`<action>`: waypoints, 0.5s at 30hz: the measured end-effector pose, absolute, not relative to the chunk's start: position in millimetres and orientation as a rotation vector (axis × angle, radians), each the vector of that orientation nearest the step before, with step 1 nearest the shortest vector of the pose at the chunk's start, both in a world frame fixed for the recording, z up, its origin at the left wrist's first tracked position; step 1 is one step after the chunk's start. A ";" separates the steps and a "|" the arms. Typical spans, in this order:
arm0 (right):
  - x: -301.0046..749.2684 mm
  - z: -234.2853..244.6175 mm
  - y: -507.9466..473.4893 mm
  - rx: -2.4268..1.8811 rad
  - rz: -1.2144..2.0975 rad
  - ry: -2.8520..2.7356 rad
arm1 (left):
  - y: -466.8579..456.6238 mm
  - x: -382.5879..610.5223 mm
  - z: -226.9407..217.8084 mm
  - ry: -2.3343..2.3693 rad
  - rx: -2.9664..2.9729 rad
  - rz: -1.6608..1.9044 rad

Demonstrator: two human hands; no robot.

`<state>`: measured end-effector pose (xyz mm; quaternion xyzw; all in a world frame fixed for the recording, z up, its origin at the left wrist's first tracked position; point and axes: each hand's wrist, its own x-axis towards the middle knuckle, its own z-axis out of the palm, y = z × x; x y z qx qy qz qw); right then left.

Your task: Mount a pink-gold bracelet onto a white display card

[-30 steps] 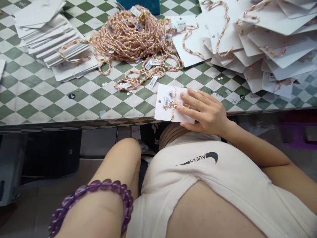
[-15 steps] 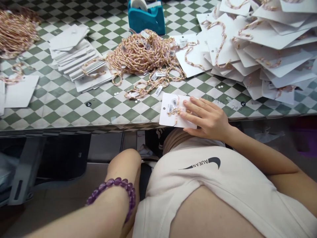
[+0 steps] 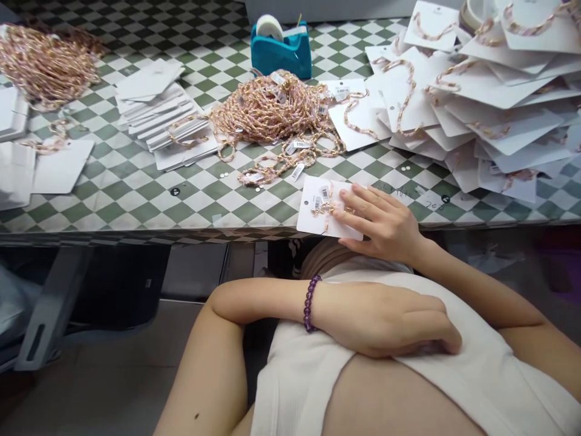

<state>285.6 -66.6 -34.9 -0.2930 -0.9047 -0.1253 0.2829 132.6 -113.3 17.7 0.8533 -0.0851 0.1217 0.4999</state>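
Observation:
My right hand (image 3: pixel 385 224) lies flat with its fingers spread over the right part of a white card (image 3: pixel 306 212) at the table's front edge. On that card are a pink and gold beaded strand (image 3: pixel 325 208) and small barcode tags (image 3: pixel 324 193); part of the strand is hidden under my fingers. My left hand (image 3: pixel 385 318) rests against the front of the light shirt (image 3: pixel 458 303), a purple bead bracelet (image 3: pixel 309 306) on its wrist. Its fingers are curled together and their tips are hidden, so whatever they may grip cannot be seen.
Behind the card are a heap of beaded strands (image 3: pixel 272 109) and a teal tape dispenser (image 3: pixel 281 56). White cards (image 3: pixel 152 115) are stacked to the left, near another strand heap (image 3: pixel 45 66). Cards with strands (image 3: pixel 494 115) pile up on the right. The checkered table's edge (image 3: pixel 149 235) runs in front.
My left arm has swung in from the lower left, and its hand now lies on the shirt. My right hand stays on the card. The view has shifted slightly.

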 end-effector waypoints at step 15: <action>285.2 -26.3 -66.6 -0.784 -0.324 -2.376 | -108.8 73.6 23.5 0.201 2.326 0.354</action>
